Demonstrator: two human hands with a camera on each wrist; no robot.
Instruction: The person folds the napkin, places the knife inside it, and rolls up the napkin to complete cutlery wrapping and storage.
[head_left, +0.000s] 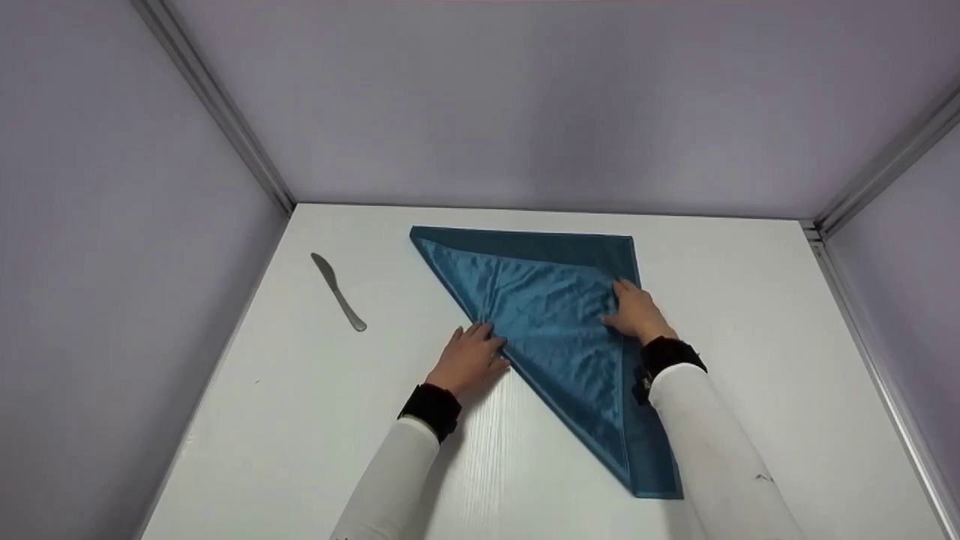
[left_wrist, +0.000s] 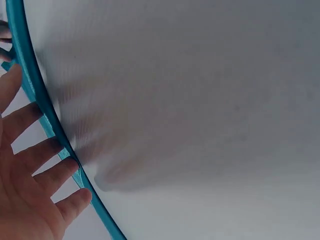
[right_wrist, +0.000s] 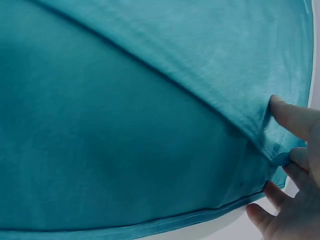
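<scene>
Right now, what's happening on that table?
A person has a shiny teal cloth napkin lying on the white table, folded into a triangle. The left hand rests with straight fingers at the diagonal folded edge. The right hand gathers a small fold of fabric near the right edge. A silver metal butter knife lies apart to the left.
</scene>
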